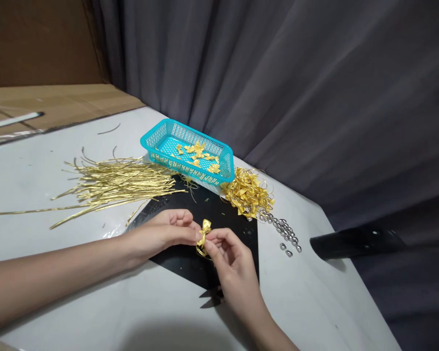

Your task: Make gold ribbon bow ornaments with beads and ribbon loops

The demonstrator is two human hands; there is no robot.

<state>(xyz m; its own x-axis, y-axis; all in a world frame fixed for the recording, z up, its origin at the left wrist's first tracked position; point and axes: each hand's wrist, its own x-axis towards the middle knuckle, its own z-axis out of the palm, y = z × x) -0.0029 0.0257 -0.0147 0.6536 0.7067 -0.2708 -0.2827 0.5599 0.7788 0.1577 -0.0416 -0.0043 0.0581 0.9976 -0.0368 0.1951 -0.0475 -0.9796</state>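
Note:
A small gold ribbon bow (204,239) is pinched between both hands, above a black mat (229,217). My left hand (164,233) comes in from the left and holds the bow's left side with its fingertips. My right hand (229,256) grips it from below and to the right, and its fingers hide part of the ribbon. Behind the mat lies a loose bundle of long gold strips (113,183). A heap of gold ribbon pieces (247,193) sits just beyond my right hand, with several silver beads (283,231) beside it.
A turquoise plastic basket (161,139) holding gold ribbon bows stands at the far edge of the white table (40,190). A grey curtain (278,73) hangs behind it. Flattened cardboard (58,105) lies at the far left, and a black bar (354,242) juts in from the right.

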